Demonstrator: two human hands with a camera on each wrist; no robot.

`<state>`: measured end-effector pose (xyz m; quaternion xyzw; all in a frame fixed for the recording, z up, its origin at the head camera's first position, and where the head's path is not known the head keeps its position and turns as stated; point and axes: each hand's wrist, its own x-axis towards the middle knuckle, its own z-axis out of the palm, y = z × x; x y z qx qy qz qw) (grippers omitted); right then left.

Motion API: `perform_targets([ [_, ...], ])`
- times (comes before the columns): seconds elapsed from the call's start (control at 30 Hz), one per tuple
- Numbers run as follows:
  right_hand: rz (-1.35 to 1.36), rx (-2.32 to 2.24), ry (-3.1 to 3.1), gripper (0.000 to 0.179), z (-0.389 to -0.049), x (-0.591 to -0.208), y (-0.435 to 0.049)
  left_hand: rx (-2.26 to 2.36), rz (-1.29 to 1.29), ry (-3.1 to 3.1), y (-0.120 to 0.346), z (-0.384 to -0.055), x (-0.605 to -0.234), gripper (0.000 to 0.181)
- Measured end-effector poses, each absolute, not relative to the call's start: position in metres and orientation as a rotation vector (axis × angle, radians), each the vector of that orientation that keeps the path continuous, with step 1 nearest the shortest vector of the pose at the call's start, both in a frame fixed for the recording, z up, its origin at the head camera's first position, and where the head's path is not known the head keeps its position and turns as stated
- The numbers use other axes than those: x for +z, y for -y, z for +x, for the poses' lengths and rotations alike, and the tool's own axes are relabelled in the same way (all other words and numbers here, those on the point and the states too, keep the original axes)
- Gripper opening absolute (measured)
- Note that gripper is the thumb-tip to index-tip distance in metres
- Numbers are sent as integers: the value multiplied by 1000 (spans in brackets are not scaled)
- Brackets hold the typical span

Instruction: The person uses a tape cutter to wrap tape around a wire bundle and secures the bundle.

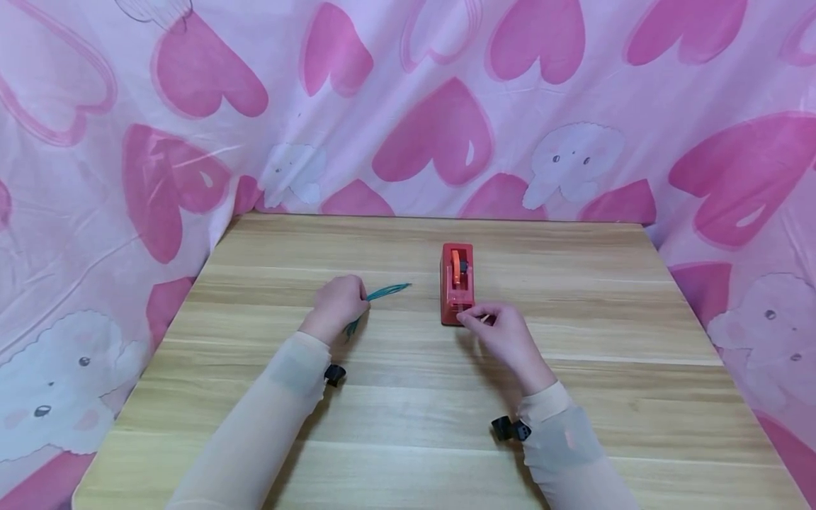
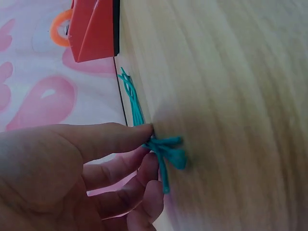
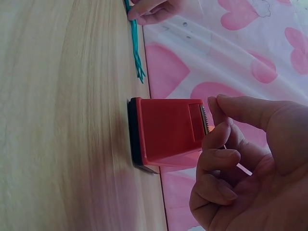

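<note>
My left hand (image 1: 338,304) pinches a thin bundle of teal cord (image 1: 389,291) between thumb and fingertips, left of the dispenser. In the left wrist view, straight strands of the teal cord (image 2: 135,106) run away from the fingers, and short loose ends stick out on the other side. A red tape dispenser (image 1: 447,292) with an orange roll core (image 1: 455,269) stands upright on the table. At its near end, the thumb and forefinger of my right hand (image 1: 508,341) pinch together right at the serrated cutter (image 3: 205,119); the clear tape there barely shows.
The wood-grain table (image 1: 395,439) ends at a back edge against a pink curtain (image 1: 395,42) with hearts and white animal heads. Curtain hangs along both sides too. Small black devices (image 1: 510,429) are strapped at both wrists.
</note>
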<state>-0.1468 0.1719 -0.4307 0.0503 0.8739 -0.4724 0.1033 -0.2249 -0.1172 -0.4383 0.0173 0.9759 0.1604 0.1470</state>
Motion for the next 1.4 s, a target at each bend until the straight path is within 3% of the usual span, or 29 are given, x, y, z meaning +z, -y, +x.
perform_targets([
  [0.43,132,-1399,-2607,20,-148,-432,-173,496,0,-2775,116,-227,-445,17],
  [0.93,115,-1383,-2644,19,-146,-435,-174,616,20,-2803,120,-224,-444,13],
  [1.4,107,-1398,-2636,18,-146,-435,-174,861,160,-2786,130,-218,-438,13],
])
